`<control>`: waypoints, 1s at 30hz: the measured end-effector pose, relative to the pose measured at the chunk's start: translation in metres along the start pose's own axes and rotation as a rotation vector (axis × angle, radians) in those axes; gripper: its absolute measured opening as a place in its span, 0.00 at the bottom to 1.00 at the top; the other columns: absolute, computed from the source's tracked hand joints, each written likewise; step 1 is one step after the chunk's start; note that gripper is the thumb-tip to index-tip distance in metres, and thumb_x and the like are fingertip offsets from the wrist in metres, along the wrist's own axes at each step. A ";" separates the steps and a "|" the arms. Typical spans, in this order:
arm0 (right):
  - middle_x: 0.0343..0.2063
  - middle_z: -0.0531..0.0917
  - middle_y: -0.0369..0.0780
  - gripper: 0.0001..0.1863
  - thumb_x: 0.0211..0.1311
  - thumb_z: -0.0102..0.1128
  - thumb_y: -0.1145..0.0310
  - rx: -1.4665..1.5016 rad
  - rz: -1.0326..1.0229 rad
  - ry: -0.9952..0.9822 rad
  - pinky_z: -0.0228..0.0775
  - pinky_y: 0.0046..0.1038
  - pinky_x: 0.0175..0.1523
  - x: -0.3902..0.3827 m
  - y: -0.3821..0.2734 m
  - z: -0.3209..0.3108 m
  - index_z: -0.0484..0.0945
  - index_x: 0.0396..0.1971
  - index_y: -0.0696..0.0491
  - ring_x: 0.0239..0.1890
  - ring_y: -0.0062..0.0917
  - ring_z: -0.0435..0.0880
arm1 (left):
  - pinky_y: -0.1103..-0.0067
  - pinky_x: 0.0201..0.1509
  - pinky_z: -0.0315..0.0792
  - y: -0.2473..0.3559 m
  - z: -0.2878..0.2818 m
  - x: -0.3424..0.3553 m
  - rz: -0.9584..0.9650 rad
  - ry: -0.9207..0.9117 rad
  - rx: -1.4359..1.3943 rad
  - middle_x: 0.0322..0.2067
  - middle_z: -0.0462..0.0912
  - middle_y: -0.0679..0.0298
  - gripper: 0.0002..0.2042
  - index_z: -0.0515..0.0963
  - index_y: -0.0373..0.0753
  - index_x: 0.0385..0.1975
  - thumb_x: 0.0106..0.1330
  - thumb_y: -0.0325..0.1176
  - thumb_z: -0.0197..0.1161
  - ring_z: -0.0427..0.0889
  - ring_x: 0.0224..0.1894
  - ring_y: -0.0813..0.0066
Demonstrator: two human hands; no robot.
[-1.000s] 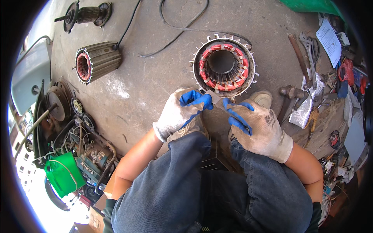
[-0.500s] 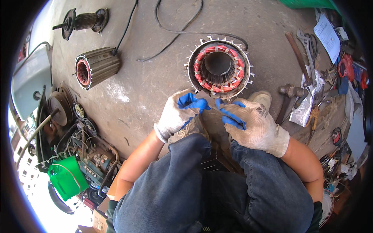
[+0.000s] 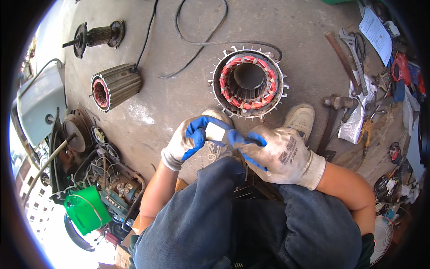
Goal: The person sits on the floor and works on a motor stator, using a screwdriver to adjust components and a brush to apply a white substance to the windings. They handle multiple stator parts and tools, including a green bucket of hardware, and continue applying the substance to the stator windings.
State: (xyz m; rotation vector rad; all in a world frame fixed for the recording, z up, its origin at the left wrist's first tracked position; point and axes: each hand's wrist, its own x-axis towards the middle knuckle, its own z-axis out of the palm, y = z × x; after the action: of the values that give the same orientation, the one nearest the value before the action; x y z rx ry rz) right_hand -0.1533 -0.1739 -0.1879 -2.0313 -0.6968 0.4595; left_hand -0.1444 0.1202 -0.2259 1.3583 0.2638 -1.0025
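Note:
Both my hands wear whitish knit gloves with blue palms and fingers. Between them is a small pale, flat rectangular piece (image 3: pixel 215 133), possibly paper or thin card. My left hand (image 3: pixel 188 138) pinches it from the left, fingers closed round its edge. My right hand (image 3: pixel 280 154) has its fingers closed at the piece's right side; their tips cover that edge. Just beyond my hands a motor stator (image 3: pixel 216 85) stands upright on the floor, its round opening facing up. Red windings (image 3: pixel 227 95) tied with pale bands ring its bore.
A second motor housing (image 3: pixel 121 85) lies at left, with a rotor (image 3: pixel 99 36) behind it. A black cable (image 3: pixel 210 43) loops behind the stator. On the right lie a hammer (image 3: pixel 337 102) and an adjustable wrench (image 3: pixel 354 45). A green bucket (image 3: pixel 87 210) stands at lower left.
My hands have moved left and slightly down, nearer my knees. The pale piece is turned so that its flat face shows. The view has shifted a little, showing more of my shoes.

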 end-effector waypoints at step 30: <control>0.35 0.90 0.47 0.38 0.71 0.53 0.28 0.786 1.059 -0.227 0.86 0.41 0.36 0.091 0.154 -0.056 0.87 0.45 0.53 0.33 0.33 0.91 | 0.39 0.65 0.75 -0.018 0.036 0.112 -0.034 -0.244 -0.566 0.74 0.69 0.53 0.35 0.62 0.47 0.78 0.80 0.63 0.45 0.74 0.70 0.46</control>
State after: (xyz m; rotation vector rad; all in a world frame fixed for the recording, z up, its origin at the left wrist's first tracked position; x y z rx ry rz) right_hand -0.0057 -0.2178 -0.2946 -1.4265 0.4830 1.3317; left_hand -0.1058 0.0406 -0.3050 0.7150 0.3550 -1.0131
